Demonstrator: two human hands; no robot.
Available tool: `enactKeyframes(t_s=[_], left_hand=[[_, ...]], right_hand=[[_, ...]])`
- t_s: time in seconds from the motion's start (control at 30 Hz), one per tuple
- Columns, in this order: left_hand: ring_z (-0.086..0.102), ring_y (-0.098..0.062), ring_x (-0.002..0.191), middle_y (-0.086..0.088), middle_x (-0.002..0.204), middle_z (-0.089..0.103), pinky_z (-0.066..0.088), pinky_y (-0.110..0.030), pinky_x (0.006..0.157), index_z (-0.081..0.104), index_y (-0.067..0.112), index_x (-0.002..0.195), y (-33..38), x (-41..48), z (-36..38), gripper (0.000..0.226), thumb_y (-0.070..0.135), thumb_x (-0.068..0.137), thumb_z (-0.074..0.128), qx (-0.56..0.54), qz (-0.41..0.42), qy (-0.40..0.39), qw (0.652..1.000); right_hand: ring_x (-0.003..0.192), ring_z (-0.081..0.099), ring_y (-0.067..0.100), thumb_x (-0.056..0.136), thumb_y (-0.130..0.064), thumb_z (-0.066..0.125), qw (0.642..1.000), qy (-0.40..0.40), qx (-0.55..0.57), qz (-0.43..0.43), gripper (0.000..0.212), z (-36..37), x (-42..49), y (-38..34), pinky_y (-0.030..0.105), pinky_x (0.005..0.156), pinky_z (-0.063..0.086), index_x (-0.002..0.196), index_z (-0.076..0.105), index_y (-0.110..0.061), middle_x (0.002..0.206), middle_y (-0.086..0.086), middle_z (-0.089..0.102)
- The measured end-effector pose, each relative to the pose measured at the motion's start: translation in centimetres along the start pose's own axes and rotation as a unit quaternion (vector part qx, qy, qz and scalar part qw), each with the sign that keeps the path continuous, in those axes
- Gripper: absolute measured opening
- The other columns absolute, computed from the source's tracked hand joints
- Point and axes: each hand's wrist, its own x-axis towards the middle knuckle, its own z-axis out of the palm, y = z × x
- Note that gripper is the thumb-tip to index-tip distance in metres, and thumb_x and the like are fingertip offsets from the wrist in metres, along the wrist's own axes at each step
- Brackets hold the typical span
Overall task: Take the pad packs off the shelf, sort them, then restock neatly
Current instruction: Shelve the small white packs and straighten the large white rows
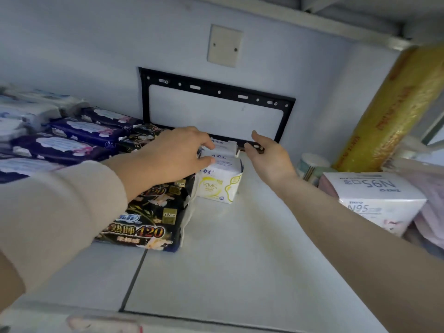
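Fingers (208, 145) of left hand (173, 155) pinch middle white pack (227, 156).

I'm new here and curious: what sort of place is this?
Likely a shop or stockroom shelf: the white shelf holds black pad packs, purple pad packs and white ABC packs, plus an N95 mask box and a yellow wrap roll.

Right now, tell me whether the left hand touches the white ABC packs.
Touching. In the head view the left hand pinches the white ABC packs between fingers and thumb, no gap visible.
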Motion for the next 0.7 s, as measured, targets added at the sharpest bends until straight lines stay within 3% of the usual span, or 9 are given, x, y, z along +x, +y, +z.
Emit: enactKeyframes(t_s=[0.07, 0.2, 0.37, 0.53, 0.7], left_hand=[[0.049, -0.019, 0.116, -0.003, 0.129, 0.053, 0.039, -0.036, 0.099, 0.054, 0.023, 0.126, 0.7, -2.1, -1.0, 0.039, 0.038, 0.09, 0.053, -0.003, -0.003, 0.016, 1.0], [0.048, -0.019, 0.118, -0.005, 0.131, 0.052, 0.038, -0.036, 0.101, 0.053, 0.02, 0.128, 2.0, -7.6, -3.0, 0.04, 0.036, 0.09, 0.054, -0.046, 0.001, 0.041, 0.998], [0.046, -0.022, 0.121, -0.006, 0.131, 0.052, 0.036, -0.036, 0.102, 0.052, 0.018, 0.128, 2.1, -15.1, -4.6, 0.041, 0.034, 0.091, 0.054, -0.027, 0.001, 0.054, 0.998], [0.049, -0.023, 0.117, -0.007, 0.13, 0.053, 0.039, -0.043, 0.1, 0.051, 0.018, 0.129, 2.2, -21.9, -4.5, 0.043, 0.035, 0.091, 0.052, 0.025, 0.006, 0.042, 0.999], [0.045, -0.022, 0.122, -0.005, 0.135, 0.049, 0.034, -0.038, 0.102, 0.047, 0.02, 0.133, 2.3, -28.0, -2.5, 0.043, 0.034, 0.092, 0.051, 0.021, -0.023, 0.022, 0.999]], right_hand=[[0.133, 0.036, 0.017, 0.097, -0.028, 0.044, 0.999, 0.016, -0.039, -0.015, 0.046, -0.7, -2.8, -1.3, 0.014, 0.095, 0.024, 0.141, 0.037, -0.019, 0.146, 0.001, 0.04], [0.14, 0.026, 0.016, 0.097, -0.028, 0.043, 0.995, 0.026, -0.094, -0.032, 0.048, -1.1, -9.3, -3.8, 0.017, 0.101, 0.018, 0.143, 0.033, -0.018, 0.15, 0.002, 0.033], [0.139, 0.026, 0.018, 0.097, -0.029, 0.044, 0.986, 0.027, -0.156, -0.056, 0.048, 0.7, -17.6, -6.0, 0.026, 0.105, 0.023, 0.142, 0.034, -0.017, 0.148, 0.004, 0.036], [0.143, 0.018, 0.016, 0.097, -0.026, 0.044, 0.969, 0.021, -0.221, -0.11, 0.049, 2.3, -24.7, -6.8, 0.028, 0.112, 0.018, 0.143, 0.033, -0.014, 0.149, 0.002, 0.035], [0.142, 0.021, 0.021, 0.096, -0.024, 0.047, 0.97, 0.0, -0.206, -0.126, 0.05, 4.5, -29.9, -6.0, 0.036, 0.115, 0.02, 0.142, 0.035, -0.01, 0.147, 0.009, 0.037]])
